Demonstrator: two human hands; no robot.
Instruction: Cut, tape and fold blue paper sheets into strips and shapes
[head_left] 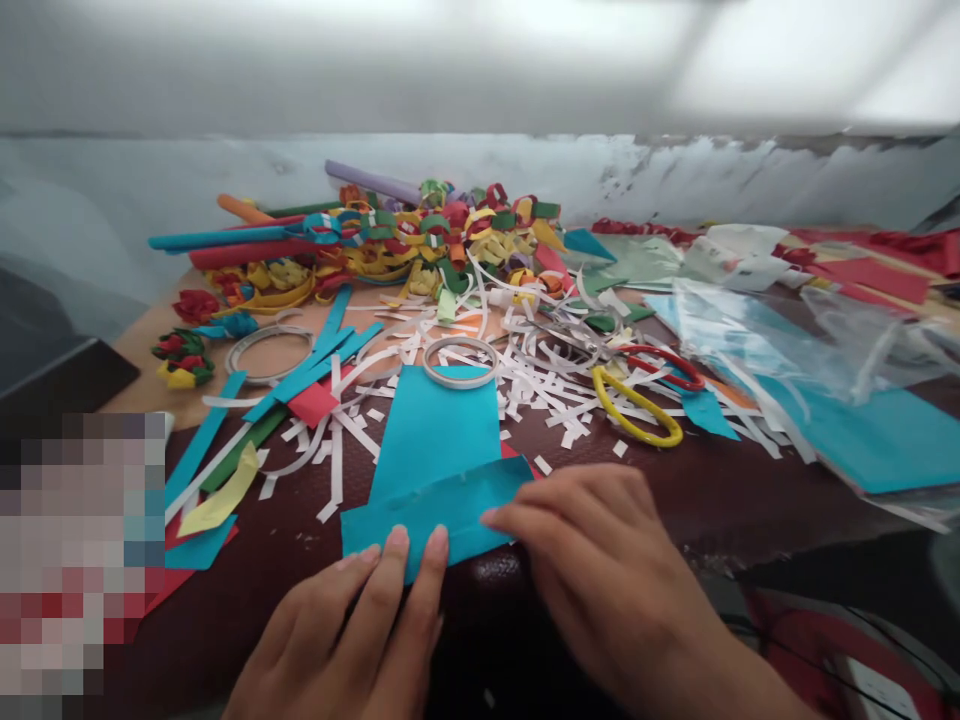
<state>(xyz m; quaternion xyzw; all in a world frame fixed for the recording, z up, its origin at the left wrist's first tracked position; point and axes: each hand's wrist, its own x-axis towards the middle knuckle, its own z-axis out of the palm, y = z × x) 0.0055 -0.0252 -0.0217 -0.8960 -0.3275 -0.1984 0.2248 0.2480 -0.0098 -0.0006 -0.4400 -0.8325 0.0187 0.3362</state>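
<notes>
A strip of blue paper (pixel 450 505) lies slantwise at the near edge of the table, over the lower end of a larger blue paper sheet (pixel 439 430). The fingertips of my left hand (pixel 360 620) press on the strip's near left part; its thumb is mostly hidden. At the strip's right end, my right hand (pixel 600 560) pinches the paper between thumb and fingers. A narrow roll of tape (pixel 460 380) rests on the far end of the sheet. Yellow-and-red-handled scissors (pixel 637 405) lie to the right, blades among white paper scraps.
White paper strips (pixel 540 385) litter the middle. Another tape roll (pixel 270 355) and blue strips (pixel 315 360) lie left. Colourful paper chains (pixel 450 225) are heaped against the wall. Blue sheets in clear plastic (pixel 877 430) lie right. A blurred-out area covers the lower left.
</notes>
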